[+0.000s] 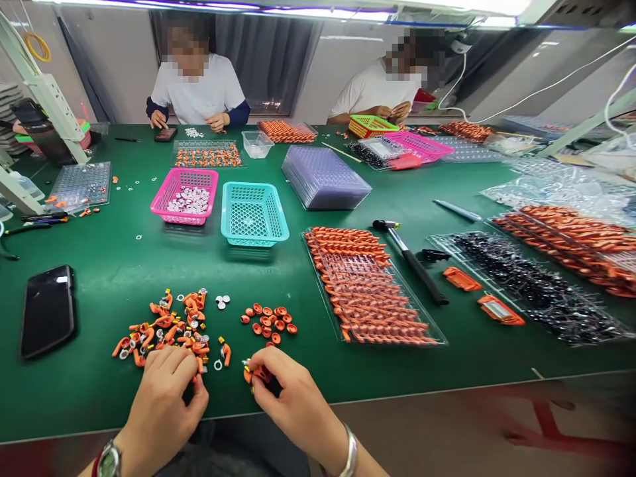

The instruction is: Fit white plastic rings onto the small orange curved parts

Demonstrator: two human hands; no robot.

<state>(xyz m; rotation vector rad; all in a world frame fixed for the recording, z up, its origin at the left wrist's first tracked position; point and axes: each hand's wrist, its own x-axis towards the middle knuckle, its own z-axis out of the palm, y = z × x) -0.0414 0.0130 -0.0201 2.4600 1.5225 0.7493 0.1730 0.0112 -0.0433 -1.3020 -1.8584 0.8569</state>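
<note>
My right hand [291,394] is at the near edge of the green table [119,265] and pinches a small orange part [251,374] with a yellow tip. My left hand [166,394] has its fingers curled down at the near side of a pile of orange hook-shaped parts [166,328]; what its fingers hold is hidden. A small cluster of orange rings [268,320] lies just beyond my right hand. A few white discs [222,302] lie between the pile and the rings.
A black phone [47,310] lies at left. A pink basket [185,195] and a teal basket [253,213] stand mid-table. Trays of orange parts [368,288] and black parts [531,288] lie right, with a hammer [410,258] between. Two people sit opposite.
</note>
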